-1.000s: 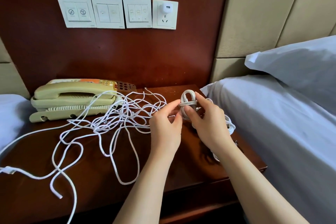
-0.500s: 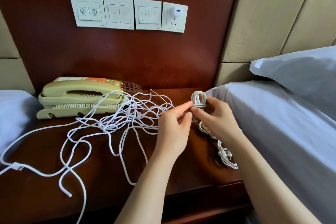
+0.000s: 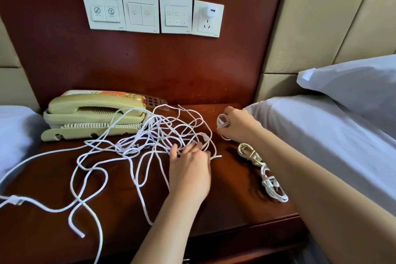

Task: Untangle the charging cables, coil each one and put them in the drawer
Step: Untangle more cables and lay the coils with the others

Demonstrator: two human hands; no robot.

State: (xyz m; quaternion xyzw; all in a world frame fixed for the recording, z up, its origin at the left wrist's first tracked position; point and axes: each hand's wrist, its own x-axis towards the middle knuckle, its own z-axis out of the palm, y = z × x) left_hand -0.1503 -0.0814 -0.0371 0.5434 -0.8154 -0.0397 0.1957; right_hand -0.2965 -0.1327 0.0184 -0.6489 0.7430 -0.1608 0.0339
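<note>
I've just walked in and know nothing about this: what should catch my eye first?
A sprawling tangle of white cables covers the middle of the wooden nightstand, spilling over the beige telephone at its back left. The left hand reaches into it with spread fingers, while the right hand grips a small coiled cable near the bed. More coiled bundles lie along the nightstand's right edge.

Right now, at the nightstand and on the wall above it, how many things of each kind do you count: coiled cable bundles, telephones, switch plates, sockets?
Coiled cable bundles: 3 (one in the right hand)
Telephones: 1
Switch plates: 3
Sockets: 1
Total: 8
</note>
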